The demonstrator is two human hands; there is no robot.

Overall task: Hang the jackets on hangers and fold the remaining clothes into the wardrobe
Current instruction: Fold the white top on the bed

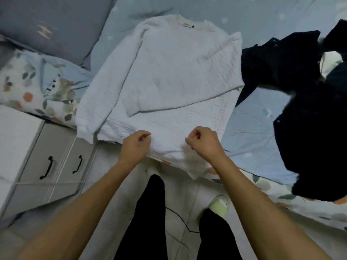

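From the head view, a white sweater lies flat on the bed, neck away from the person and hem toward them, so it serves as the landmark here. Its right sleeve is already folded across the chest, cuff pointing down toward the left, while the left sleeve runs straight down the sweater's left edge — a half-made fold, by the look of it.

At the near hem, the left hand and right hand sit side by side, both with fingers curled and pinching the fabric's lower edge. Holding the hem at two points apart likely keeps the cloth level and taut, either to smooth it or to lift the lower half up over the chest; which of the two I cannot tell.

To the right of the sweater, just beside its folded shoulder, a heap of dark clothes sprawls on the bed — probably jackets or other garments not yet dealt with. To the sweater's left and beyond it sits a grey pillow, and left of the hem, off the bed, a white cabinet with two dark handles. Below the hem the person's dark trousers and a green slipper show on the floor. The wardrobe is not in sight.
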